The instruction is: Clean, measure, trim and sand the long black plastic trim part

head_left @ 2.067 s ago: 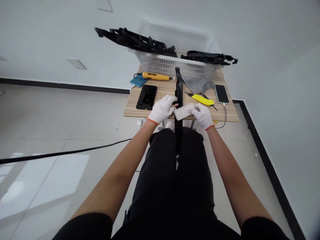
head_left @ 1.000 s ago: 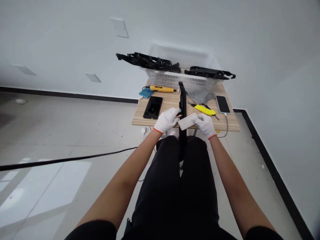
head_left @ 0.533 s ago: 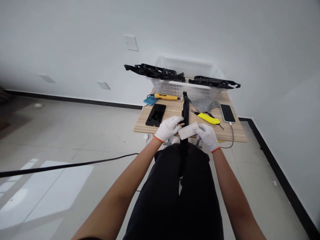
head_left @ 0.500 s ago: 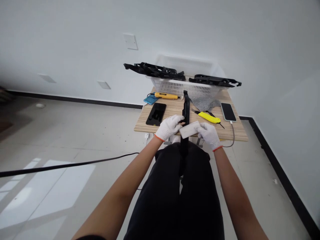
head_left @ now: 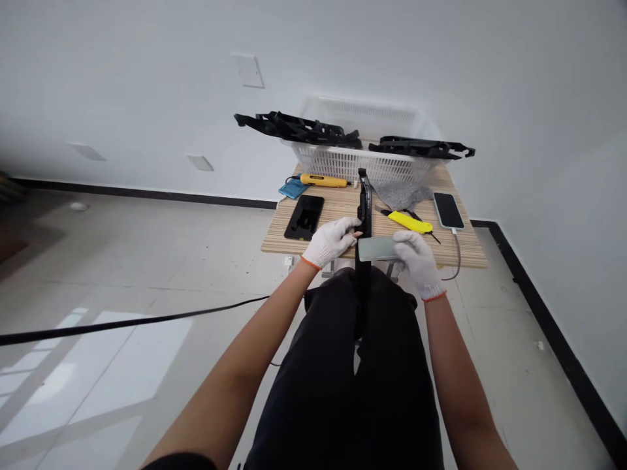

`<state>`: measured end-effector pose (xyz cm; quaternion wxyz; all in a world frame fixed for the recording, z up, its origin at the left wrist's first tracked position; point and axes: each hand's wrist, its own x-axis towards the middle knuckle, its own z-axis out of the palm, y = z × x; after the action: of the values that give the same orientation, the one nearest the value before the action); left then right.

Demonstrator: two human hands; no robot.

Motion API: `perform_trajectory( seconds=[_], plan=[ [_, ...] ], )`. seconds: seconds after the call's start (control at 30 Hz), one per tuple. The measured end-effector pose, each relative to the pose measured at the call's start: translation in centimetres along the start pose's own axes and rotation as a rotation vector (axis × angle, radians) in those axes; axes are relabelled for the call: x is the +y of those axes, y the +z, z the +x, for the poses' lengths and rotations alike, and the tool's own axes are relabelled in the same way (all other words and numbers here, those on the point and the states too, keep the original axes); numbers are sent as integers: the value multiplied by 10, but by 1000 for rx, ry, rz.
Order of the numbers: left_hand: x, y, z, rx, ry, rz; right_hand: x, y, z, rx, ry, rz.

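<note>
My left hand, in a white knitted glove with an orange cuff, is closed on a long black plastic part. That part runs from the table over its front edge towards my lap, and its lower end merges with my dark trousers. Something flat and rectangular, a pale grey-green block, lies across the part just below my left fingers. My right hand, gloved the same way, grips this block by its right end. Whether the block touches the plastic part I cannot tell.
A white plastic basket behind holds several black plastic parts. On the table lie a black tablet-like device, a yellow pen-shaped tool, a blue packet, a grey cloth, a yellow utility knife and a cabled phone.
My right hand has turned the block from a slant to nearly level, and its face now looks grey-green instead of white. My left hand stays on the plastic part. The view has shifted slightly.
</note>
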<state>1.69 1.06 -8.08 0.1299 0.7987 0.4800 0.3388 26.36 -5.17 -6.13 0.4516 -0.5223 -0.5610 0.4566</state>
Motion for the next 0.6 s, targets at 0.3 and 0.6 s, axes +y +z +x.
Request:
perform_trajectory(
  seconds=[0.3,0.6],
  plan=[
    [-8,7,-2,10,-27,16,10,16,13,-5,-61,-28],
    [-14,8,-3,52,-40,-70,3,18,7,116,-21,-11]
  ],
)
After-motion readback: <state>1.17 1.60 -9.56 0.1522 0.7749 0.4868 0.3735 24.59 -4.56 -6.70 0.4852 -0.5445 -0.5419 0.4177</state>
